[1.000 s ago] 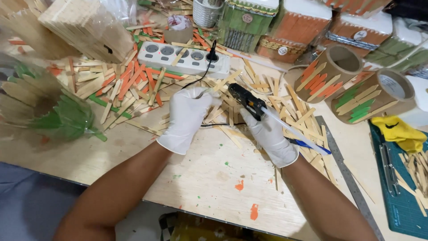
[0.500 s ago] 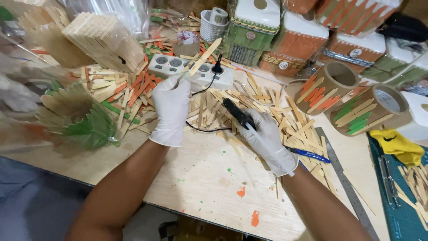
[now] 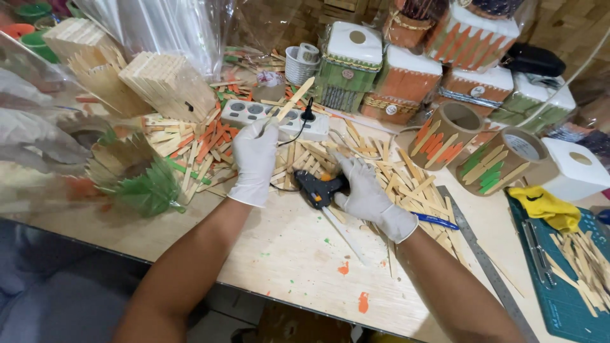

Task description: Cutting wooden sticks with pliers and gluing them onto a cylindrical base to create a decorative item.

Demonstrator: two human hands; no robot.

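Holding one wooden stick pinched in my left hand, tip toward 1 o'clock, I see my right hand wrapped around one glue gun at 9 o'clock on the counter.

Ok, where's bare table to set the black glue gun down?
Bare plywood table lies along the near edge, between the forearms and left of the left gloved hand. Past the right gloved hand holding the black glue gun, loose wooden sticks crowd it; the metal ruler borders the right.
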